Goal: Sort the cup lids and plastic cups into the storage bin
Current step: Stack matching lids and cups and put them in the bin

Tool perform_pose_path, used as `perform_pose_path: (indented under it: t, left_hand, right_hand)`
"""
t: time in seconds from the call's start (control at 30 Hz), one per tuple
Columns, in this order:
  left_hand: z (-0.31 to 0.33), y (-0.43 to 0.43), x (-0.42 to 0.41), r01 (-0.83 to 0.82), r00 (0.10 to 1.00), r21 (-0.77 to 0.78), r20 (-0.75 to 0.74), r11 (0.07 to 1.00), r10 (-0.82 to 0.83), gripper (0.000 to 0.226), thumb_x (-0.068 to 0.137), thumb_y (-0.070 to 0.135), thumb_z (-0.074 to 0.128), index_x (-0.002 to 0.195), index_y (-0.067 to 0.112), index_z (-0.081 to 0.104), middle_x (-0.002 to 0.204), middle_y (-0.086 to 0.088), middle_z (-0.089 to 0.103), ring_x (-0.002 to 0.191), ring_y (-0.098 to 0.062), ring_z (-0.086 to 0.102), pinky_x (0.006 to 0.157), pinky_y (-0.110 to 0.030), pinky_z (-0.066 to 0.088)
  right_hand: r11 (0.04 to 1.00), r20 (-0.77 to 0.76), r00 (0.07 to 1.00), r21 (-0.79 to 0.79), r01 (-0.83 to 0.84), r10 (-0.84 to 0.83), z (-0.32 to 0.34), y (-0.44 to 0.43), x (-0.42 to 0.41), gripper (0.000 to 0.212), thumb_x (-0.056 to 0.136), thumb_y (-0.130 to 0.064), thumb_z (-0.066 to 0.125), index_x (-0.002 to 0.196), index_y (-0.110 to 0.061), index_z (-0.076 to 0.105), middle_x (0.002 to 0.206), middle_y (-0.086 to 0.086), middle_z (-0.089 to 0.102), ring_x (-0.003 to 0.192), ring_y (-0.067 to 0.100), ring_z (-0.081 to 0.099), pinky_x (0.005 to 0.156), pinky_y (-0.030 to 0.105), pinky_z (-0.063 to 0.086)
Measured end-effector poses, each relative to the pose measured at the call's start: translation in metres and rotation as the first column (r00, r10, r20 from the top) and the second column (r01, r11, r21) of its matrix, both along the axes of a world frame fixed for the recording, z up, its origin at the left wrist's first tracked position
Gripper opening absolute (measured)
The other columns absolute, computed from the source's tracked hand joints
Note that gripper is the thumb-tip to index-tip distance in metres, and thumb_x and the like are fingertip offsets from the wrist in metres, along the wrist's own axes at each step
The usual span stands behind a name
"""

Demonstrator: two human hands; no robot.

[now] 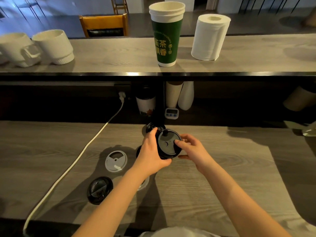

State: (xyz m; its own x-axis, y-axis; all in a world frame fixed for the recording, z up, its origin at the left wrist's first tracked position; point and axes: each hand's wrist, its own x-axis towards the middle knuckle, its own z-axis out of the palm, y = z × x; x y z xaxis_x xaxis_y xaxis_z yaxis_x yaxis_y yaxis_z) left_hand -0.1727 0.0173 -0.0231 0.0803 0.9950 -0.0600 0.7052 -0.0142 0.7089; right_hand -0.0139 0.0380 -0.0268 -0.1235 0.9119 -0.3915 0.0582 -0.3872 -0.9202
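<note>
I see both hands over the middle of the counter, holding one black lid between them. The left hand has its fingers curled round the lid's left edge, and its thumb is at the near edge. The right hand pinches the right edge, with its thumb pressed on top of the lid. The lid's top faces up at me. It looks thick, and I cannot tell if more lids are stacked under it.

A white lid lies flat on the counter, just left of the left hand. A second black lid lies nearer to me, beside the left arm. A third black lid peeks out just behind the left hand. A white cord runs across the counter on the left side.

On the upper counter behind, a tall green cup stands upright next to a paper towel roll. Two white mugs sit far off to the left.
</note>
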Motion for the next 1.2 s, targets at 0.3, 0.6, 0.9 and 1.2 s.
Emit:
perform_pose_path:
  t: [0.3, 0.6, 0.9, 1.2]
  left_hand:
    - [-0.019, -0.009, 0.0, -0.07, 0.656, -0.363, 0.685, 0.929, 0.317, 0.079, 0.082, 0.005, 0.066, 0.141, 0.034, 0.023, 0.142, -0.004, 0.04, 0.124, -0.016, 0.047, 0.108, -0.039, 0.038]
    - [-0.051, -0.002, -0.009, -0.085, 0.849, -0.421, 0.444, 0.903, 0.287, 0.06, 0.076, 0.027, 0.074, 0.129, 0.025, 0.045, 0.129, -0.005, 0.051, 0.11, -0.012, 0.051, 0.097, -0.028, 0.043]
    - [-0.073, 0.051, -0.067, -0.221, 0.898, -0.39, -0.44, 0.894, 0.03, 0.086, 0.077, 0.046, 0.069, 0.144, 0.015, 0.026, 0.15, -0.009, 0.021, 0.138, -0.031, 0.016, 0.109, -0.04, 0.028]
    - [-0.075, 0.06, -0.047, -0.12, 0.875, -0.376, -0.477, 0.919, -0.08, 0.088, 0.068, 0.045, 0.078, 0.133, 0.01, 0.03, 0.139, -0.01, 0.035, 0.129, -0.028, 0.03, 0.102, -0.036, 0.035]
  right_hand:
    - [0.997, -0.217, 0.976, -0.071, -0.011, -0.005, -0.009, -0.01, 0.005, 0.037, 0.087, 0.0, 0.06, 0.117, -0.019, 0.051, 0.113, 0.007, 0.063, 0.098, 0.023, 0.065, 0.074, 0.033, 0.058]
    - [0.974, -0.2, 0.976, -0.224, 0.041, -0.087, -0.027, -0.004, 0.019, 0.029, 0.08, 0.007, 0.062, 0.105, -0.008, 0.057, 0.105, 0.013, 0.066, 0.098, 0.026, 0.064, 0.075, 0.036, 0.057]
    - [0.895, -0.023, 0.921, -0.248, 0.372, -0.389, -0.042, 0.006, 0.049, 0.03, 0.081, 0.004, 0.063, 0.106, -0.01, 0.054, 0.107, 0.01, 0.062, 0.103, 0.028, 0.058, 0.079, 0.039, 0.053]
    - [0.869, -0.033, 0.896, -0.263, 0.419, -0.443, -0.047, 0.005, 0.051, 0.026, 0.081, 0.003, 0.064, 0.095, -0.016, 0.053, 0.109, 0.011, 0.062, 0.103, 0.028, 0.059, 0.074, 0.034, 0.053]
